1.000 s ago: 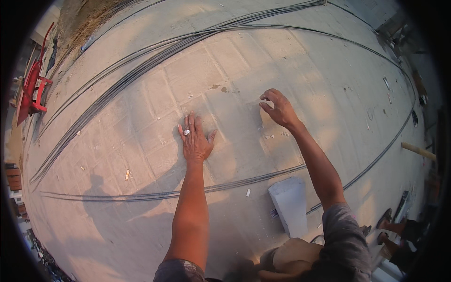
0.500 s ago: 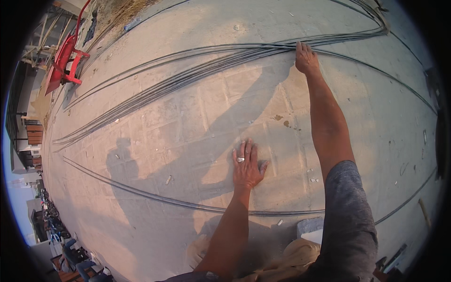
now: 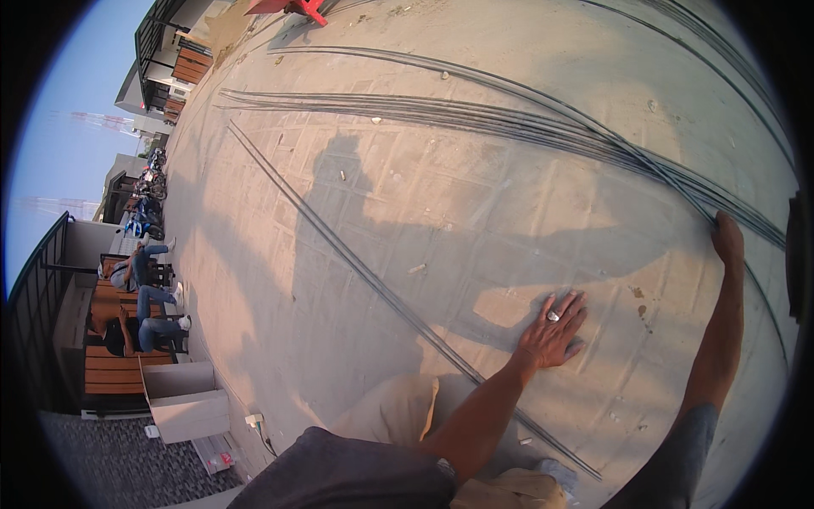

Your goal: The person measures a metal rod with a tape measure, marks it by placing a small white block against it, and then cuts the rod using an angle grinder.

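A bundle of long thin steel rods (image 3: 475, 114) lies across the paved ground, bending away at the right. Over it slants a pair of steel rods (image 3: 585, 118), reaching my right hand (image 3: 728, 240). That hand is at the far right, its fingers closed on these rods, though the grip is partly hidden. Palm down on the ground, my left hand (image 3: 549, 335) has its fingers stretched out and wears a ring; it holds nothing. Another pair of rods (image 3: 352, 259) runs diagonally and passes under my left forearm.
Part of a red wheelbarrow (image 3: 288, 7) shows at the top. More rods (image 3: 712, 51) curve along the upper right. At the left, people sit on chairs (image 3: 140, 297) near a white box (image 3: 186, 403) and parked motorcycles (image 3: 151, 191). Small pale bits of debris dot the ground.
My view has swung to the left, so the ground and rods appear turned and shifted right. My right hand stays at the rods; my left hand remains flat on the ground.
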Demonstrator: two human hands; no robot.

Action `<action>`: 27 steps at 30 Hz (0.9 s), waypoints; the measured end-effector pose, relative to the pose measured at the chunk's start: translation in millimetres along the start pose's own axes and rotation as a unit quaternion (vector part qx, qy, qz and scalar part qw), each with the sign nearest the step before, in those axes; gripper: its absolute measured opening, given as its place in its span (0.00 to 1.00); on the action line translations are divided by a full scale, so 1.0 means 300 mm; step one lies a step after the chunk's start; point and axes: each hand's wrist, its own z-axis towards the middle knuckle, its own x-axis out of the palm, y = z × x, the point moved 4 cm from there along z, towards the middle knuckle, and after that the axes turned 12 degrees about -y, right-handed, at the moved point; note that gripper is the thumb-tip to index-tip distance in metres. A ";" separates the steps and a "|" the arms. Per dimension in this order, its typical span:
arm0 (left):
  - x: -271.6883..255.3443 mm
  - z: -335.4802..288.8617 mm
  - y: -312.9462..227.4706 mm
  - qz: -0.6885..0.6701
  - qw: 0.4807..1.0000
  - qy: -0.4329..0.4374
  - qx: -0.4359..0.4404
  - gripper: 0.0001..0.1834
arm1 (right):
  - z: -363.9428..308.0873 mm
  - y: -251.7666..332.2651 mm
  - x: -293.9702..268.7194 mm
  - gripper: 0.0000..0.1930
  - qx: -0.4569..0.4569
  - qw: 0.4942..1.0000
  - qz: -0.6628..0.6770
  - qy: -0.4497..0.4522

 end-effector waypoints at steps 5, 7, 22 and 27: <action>0.016 -0.001 -0.001 0.001 1.000 -0.007 0.003 0.38 | -0.186 0.065 0.013 0.10 -0.067 0.983 0.173 -0.001; 0.032 -0.060 0.031 0.017 1.000 0.002 -0.018 0.38 | -0.308 0.230 0.057 0.14 -0.037 0.961 0.263 0.079; 0.012 -0.064 0.038 -0.092 0.978 -0.189 0.011 0.35 | -1.072 0.545 -1.047 0.16 -0.001 0.967 0.203 -0.152; -0.005 -0.212 0.355 -0.705 0.627 -0.232 -0.236 0.32 | -1.302 0.721 -1.004 0.15 -0.024 0.967 0.211 -0.140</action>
